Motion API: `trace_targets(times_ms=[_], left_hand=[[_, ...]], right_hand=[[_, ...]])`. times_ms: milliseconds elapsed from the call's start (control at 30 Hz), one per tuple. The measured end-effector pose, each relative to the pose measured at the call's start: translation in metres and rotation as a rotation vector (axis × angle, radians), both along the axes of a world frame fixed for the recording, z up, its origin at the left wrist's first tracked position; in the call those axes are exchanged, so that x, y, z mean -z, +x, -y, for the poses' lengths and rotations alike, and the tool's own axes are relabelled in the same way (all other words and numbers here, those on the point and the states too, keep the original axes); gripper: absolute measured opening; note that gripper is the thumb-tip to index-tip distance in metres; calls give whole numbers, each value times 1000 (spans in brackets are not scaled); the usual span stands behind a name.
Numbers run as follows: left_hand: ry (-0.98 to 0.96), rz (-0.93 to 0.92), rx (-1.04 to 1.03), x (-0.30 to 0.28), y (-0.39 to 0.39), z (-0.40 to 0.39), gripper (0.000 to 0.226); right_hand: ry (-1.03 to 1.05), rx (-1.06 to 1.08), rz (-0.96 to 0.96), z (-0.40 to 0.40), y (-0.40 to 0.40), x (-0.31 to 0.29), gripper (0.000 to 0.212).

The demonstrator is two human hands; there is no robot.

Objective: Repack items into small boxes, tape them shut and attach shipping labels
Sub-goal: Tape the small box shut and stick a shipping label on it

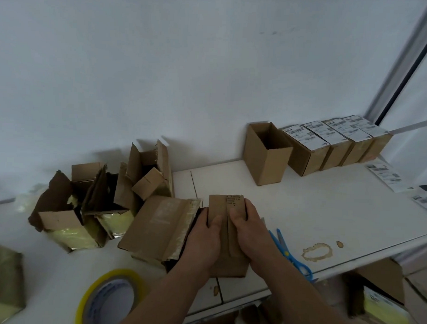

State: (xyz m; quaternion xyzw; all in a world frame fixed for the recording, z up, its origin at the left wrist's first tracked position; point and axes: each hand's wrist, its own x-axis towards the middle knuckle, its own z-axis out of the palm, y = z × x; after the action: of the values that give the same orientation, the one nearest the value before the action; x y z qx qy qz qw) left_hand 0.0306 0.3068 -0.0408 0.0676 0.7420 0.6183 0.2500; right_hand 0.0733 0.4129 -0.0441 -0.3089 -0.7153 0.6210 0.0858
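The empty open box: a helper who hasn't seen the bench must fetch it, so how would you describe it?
Look along the white wall to the back right of the white table, where a row of labelled boxes stands. The empty open box stands at that row's left end. Unlike them, it is taller, open-topped and bears no label.
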Motion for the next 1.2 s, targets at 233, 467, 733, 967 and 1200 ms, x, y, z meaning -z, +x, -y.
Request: trace_targets(times_ms=[233, 467, 733, 967, 1200], left_hand=[[37, 127, -26, 0, -5, -4, 26], [54, 180, -110, 0, 0, -7, 26], [33, 118, -103, 2, 1, -9, 26], [28, 160, -124, -4, 5, -11, 30], [80, 263, -116, -5, 9, -9, 35]], right_hand=[[83, -48, 0, -5, -2, -5, 52], [-154, 25, 90, 6, 9, -2, 49], [-128, -27, -36, 5, 13, 0, 16], [-126, -94, -5, 0, 12, -5, 30], [-37, -120, -36, -6, 11, -6, 37]])
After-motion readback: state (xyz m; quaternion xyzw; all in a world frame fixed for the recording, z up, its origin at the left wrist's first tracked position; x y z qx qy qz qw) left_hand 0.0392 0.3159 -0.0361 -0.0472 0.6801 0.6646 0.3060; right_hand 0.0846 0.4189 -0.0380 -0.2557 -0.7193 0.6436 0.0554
